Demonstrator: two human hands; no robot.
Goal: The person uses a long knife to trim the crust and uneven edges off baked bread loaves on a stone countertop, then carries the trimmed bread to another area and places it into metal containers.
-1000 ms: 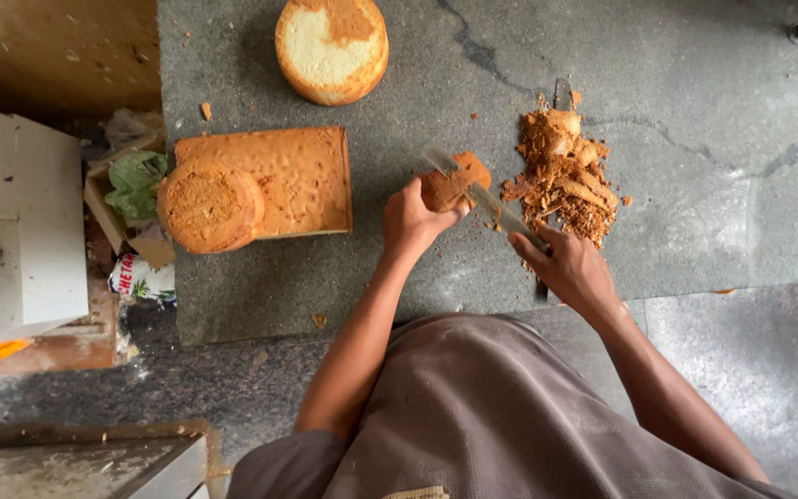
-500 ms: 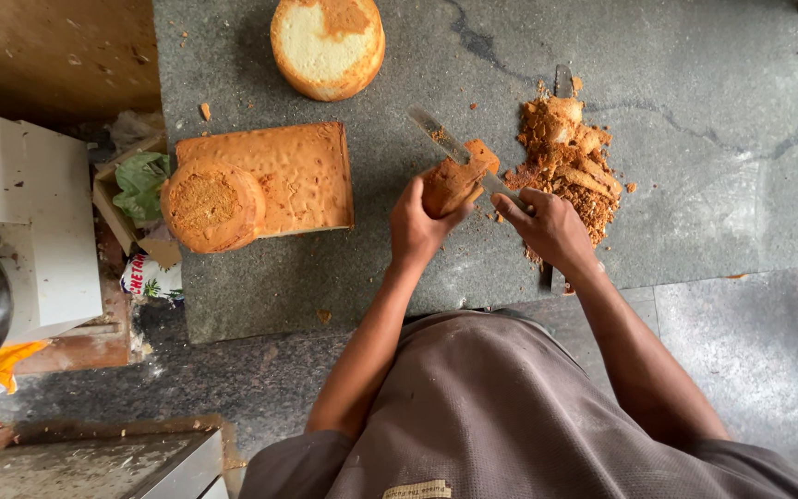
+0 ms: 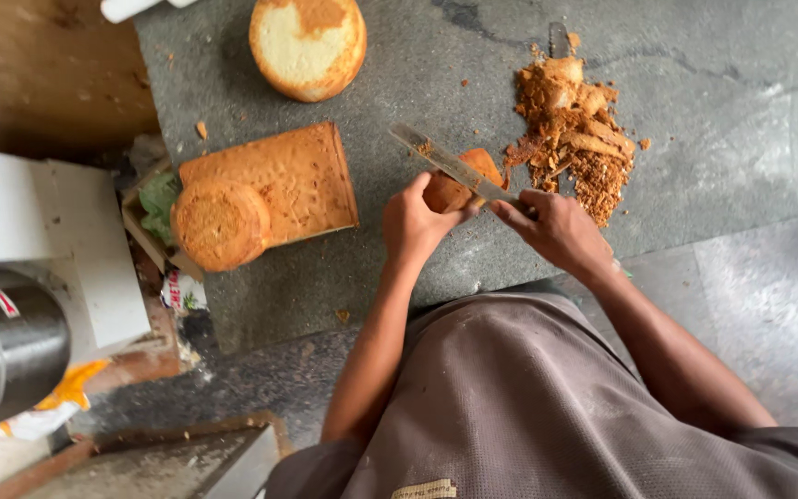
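Left hand (image 3: 417,222): closed around a small round cake (image 3: 454,185), held just above the grey stone counter (image 3: 713,120), fingers wrapped over the near side.
Right hand (image 3: 556,226): clenched on the handle of a long knife (image 3: 450,166), blade laid across the top of the small cake, tip pointing up and left.
Doing it well: best kept shallow and flat, only the brown crust shaved; cake turned a little after each pass; left fingertips kept behind the edge.
Trimmings (image 3: 574,129): brown heap just right of the cake, on the counter.
Other cakes: square slab (image 3: 297,176) with a round one (image 3: 219,224) on its corner at left; pale-topped round cake (image 3: 308,42) at top.
Hard to make out: knife handle hidden in the fist; underside of the small cake covered by the palm; depth of cut unclear.
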